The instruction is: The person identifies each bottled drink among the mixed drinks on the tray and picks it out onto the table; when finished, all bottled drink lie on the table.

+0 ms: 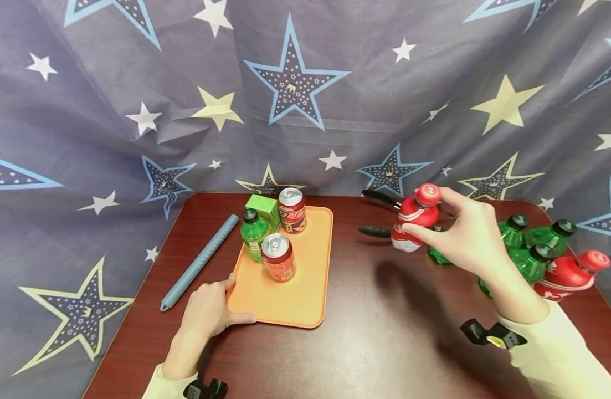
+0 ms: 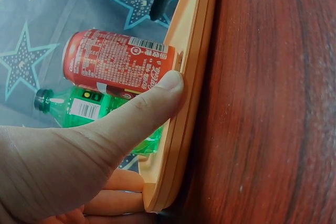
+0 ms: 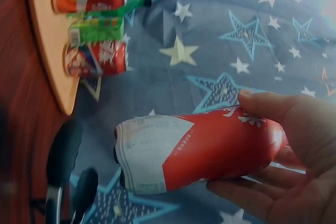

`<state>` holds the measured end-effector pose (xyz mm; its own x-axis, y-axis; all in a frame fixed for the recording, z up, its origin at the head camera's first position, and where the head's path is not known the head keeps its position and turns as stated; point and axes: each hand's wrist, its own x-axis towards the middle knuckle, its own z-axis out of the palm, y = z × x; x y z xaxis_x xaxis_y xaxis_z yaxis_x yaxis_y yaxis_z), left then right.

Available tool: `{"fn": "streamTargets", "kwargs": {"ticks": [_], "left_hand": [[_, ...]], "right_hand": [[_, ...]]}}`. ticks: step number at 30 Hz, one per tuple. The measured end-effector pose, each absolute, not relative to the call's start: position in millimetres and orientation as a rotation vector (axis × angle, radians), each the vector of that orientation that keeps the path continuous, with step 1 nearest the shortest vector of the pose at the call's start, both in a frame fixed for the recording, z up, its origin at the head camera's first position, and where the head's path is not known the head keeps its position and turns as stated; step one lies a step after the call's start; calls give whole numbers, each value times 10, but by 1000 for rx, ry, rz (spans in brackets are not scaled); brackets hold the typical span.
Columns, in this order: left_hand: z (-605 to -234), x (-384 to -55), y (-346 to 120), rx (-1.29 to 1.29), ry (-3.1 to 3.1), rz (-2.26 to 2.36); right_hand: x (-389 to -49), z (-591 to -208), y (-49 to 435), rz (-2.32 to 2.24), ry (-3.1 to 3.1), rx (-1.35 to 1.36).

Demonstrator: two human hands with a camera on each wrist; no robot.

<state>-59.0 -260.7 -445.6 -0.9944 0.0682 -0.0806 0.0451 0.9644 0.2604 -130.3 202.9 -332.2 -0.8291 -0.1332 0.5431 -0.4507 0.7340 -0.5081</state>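
Note:
My right hand (image 1: 467, 235) grips a red plastic soda bottle (image 1: 410, 224) with a red cap, holding it tilted above the table. In the right wrist view its white lower label and base point toward the tray side. Thumb and fingers of my left hand (image 1: 208, 307) hold the near left corner of an orange tray (image 1: 300, 302), the thumb lying on the front rim. On the tray stand a red Coca-Cola can (image 1: 279, 266), a second, darker red can (image 1: 292, 213), a green bottle (image 1: 254, 235) with a black cap and a green box (image 1: 263, 208).
Black-tipped tongs (image 3: 64, 153) lie behind the held bottle. Several green bottles (image 1: 529, 263) with black caps and another red bottle (image 1: 566, 277) stand at the right. A long blue-grey bar (image 1: 200, 260) lies left of the tray. A star-patterned curtain (image 1: 305, 149) hangs behind the table.

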Motion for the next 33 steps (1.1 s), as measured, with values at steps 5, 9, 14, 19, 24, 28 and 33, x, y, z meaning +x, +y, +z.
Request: {"fn": "streamTargets", "kwargs": {"ticks": [5,9,14,19,24,28,33], "left_hand": [[-4450,-587,-2607,86,3027,398],[-4442,-580,-2604,79,3027,402],[-4446,-582,-2600,88,3031,391],[-4447,-580,-2598,86,3028,387],[-4448,-580,-2596,86,3026,394],[-4446,-579,-2596,84,3032,396],[-4441,-580,-2595,85,3033,396]], "right_hand": [[-1242,-3402,2237,846,-2449,361],[-1196,-3464,2368,835,-2463,274],[-1145,-3530,2514,833,-2509,178],[-1100,-3601,2620,795,-2519,139],[-1040,-3644,2680,777,-2523,84],[-998,-3665,2714,799,-2539,55],[-961,-3713,2749,799,-2536,42]]}}
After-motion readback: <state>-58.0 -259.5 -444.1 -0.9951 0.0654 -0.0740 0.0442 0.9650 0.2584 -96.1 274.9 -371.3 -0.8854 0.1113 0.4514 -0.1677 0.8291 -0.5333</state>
